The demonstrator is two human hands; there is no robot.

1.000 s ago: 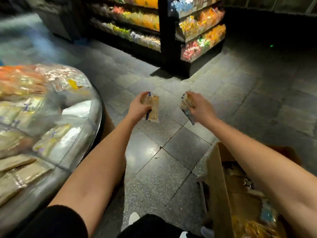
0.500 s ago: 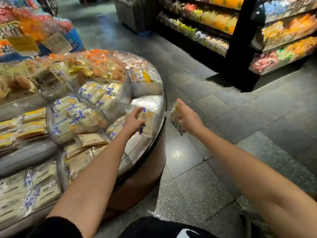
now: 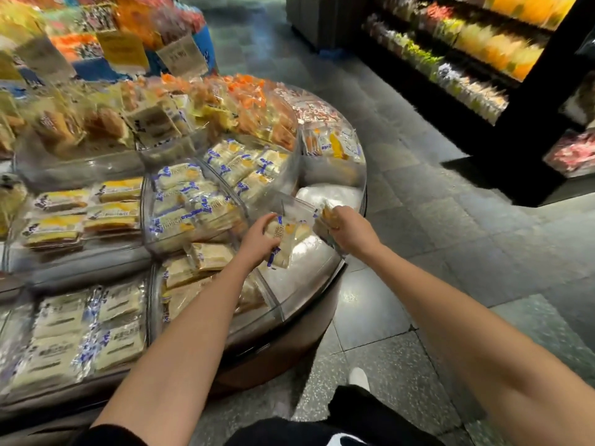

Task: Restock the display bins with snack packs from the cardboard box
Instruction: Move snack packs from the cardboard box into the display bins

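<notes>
Bin [image 3: 310, 265] of clear plastic sits beneath the left hand [image 3: 257, 241], which grips a snack pack [image 3: 285, 241]. Right hand [image 3: 351, 233] clutches a second pack [image 3: 324, 218].

The shop is dim and the floor [image 3: 434, 252] is dark, with one pale glare spot on a polished tile. The shelves [image 3: 483, 59] on the right glow brightly, and a black shadow lies at their foot. Glare streaks the clear display bins [image 3: 309, 278]. Motion blur smears the price tags [image 3: 182, 56] at the upper left. The left hand [image 3: 257, 241], gripping a snack pack [image 3: 285, 243], is sharpest. The right hand [image 3: 352, 235] grips a blurred second pack [image 3: 325, 218]. The edges bow outward.
</notes>
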